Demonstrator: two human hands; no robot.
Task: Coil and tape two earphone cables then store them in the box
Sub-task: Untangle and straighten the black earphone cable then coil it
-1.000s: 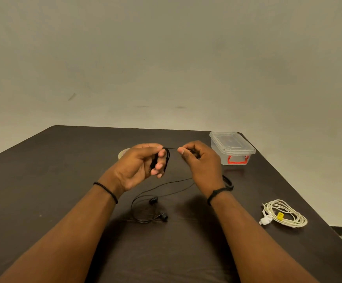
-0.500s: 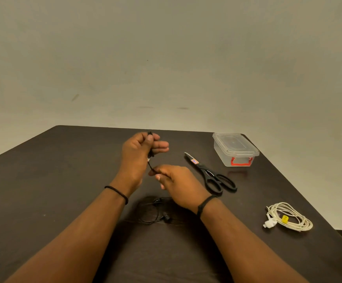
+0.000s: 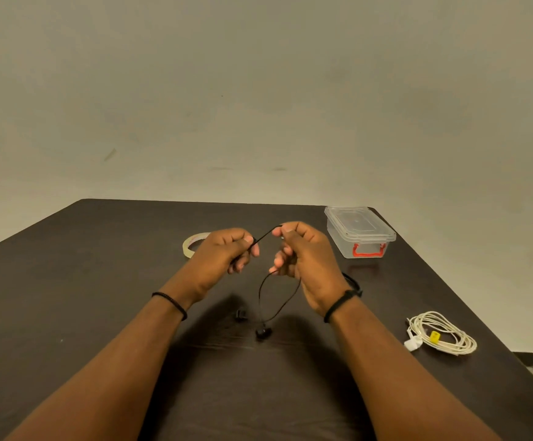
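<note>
Fingers of left hand (image 3: 224,254) and right hand (image 3: 303,253) both pinch the black earphone cable (image 3: 263,237), a short taut run between them slanting up toward the right. Remaining slack loops below the right hand, earbuds (image 3: 262,333) on the table (image 3: 100,281) beneath. Right of the hands: lidded box (image 3: 359,232), coiled white earphones (image 3: 443,333); tape roll (image 3: 192,243) just beyond the left.

The table (image 3: 84,281) was a dark brown with a faint wood grain, and the wall (image 3: 259,90) behind it a dull beige. The earphone cable (image 3: 278,300) in the hands was black, as were its earbuds (image 3: 262,333). The coiled cable (image 3: 443,334) was cream-white with a yellow tag (image 3: 434,336). The box (image 3: 359,232) was clear plastic with a red-orange latch (image 3: 368,251). The tape roll (image 3: 192,243) was pale and translucent, and both wristbands (image 3: 171,303) were black
</note>
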